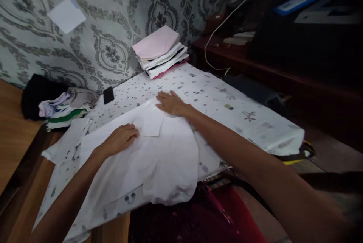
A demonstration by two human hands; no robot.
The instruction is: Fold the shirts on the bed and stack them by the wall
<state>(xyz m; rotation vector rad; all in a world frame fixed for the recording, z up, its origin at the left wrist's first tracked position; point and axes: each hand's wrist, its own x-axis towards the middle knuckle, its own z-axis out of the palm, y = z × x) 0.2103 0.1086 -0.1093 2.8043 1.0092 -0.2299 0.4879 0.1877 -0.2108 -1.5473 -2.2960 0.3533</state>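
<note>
A white garment (167, 152) is spread over a board with a printed white cover (210, 88), and its near edge hangs over the board's front. My right hand (171, 103) lies flat on the garment's far part, fingers spread. On the cloth further left rests my left hand (121, 138), its fingers bent and close together; whether they pinch any fabric is hidden. Between the two hands a small squarish white flap (151, 123) shows on the garment.
Folded clothes (159, 46) are stacked at the board's back, against the patterned wall. At the left are a black phone (108, 95) and a clothes pile (68, 103). A white cable (221, 23) hangs by a dark red desk (241, 52).
</note>
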